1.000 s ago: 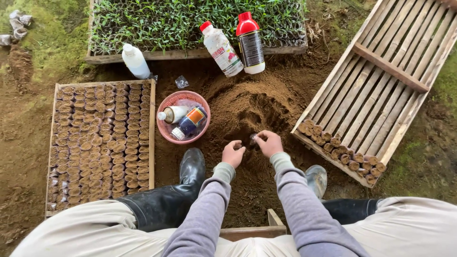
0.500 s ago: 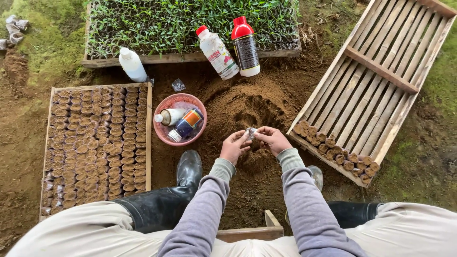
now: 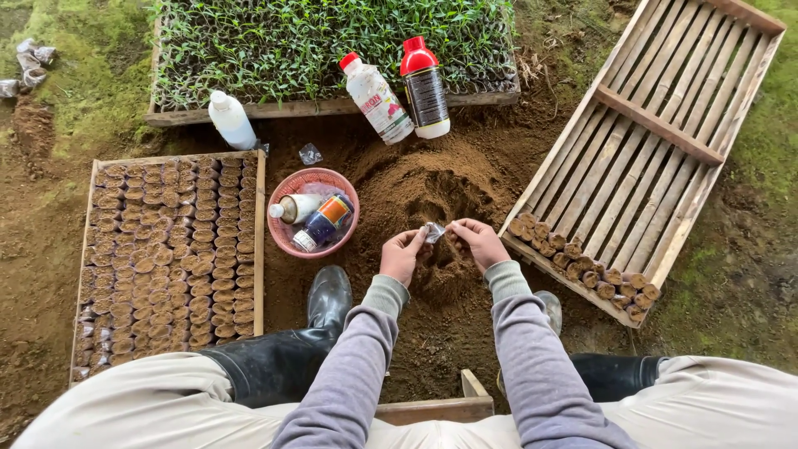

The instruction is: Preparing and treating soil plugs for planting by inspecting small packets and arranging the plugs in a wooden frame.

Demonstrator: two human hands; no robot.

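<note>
Pinching a small clear plastic bag (image 3: 433, 232) between my left hand (image 3: 402, 256) and right hand (image 3: 480, 243), I hovered over the soil mound (image 3: 432, 195).

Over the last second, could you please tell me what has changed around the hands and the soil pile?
Both hands rose slightly off the brown soil mound. The left hand and right hand now stretch the small clear plastic bag between their fingertips; a second ago it was bunched between them. The pink plastic bowl, upright bottles and wooden trays stayed put.

Outdoor plant nursery, seedling tray (image 3: 332, 41), soil-filled pots (image 3: 166, 258), soil heap (image 3: 440, 191), bamboo tray (image 3: 657, 141)
</note>
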